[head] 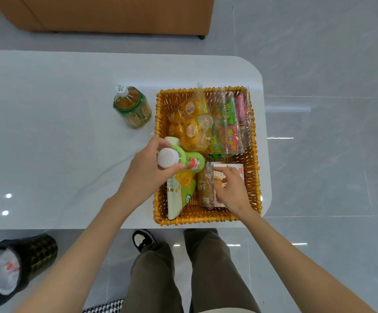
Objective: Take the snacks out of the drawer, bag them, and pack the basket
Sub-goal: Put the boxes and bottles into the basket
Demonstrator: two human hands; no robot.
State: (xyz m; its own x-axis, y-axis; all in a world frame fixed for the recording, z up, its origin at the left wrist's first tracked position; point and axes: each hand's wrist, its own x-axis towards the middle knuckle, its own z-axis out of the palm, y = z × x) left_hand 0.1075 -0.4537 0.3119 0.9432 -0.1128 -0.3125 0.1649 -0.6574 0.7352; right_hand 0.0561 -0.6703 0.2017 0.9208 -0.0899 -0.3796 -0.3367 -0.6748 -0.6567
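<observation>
The white table point(47, 132) fills the left and middle of the frame. I keep the wicker basket point(206, 219) at its right end, close to the near edge, so both hands reach in easily. In the basket's far half lie 2 clear bags, 1 of yellow packets point(190, 123) and 1 of green and red packets point(227, 123), already bagged and laid back to leave the near half free. A tea bottle point(132, 107) stands upright on the table just left of the basket, not touching it; I judge it waits its turn. My left hand point(145, 170) is wrapped round the top of a green bottle point(190, 161) with a white cap, tilted over the basket's left rim above a green-and-cream pouch point(179, 197). My right hand point(231, 188) lies with bent fingers on a white box point(231, 169) at the basket's near right, probably steadying it to make room. I cannot tell whether it truly grips.
</observation>
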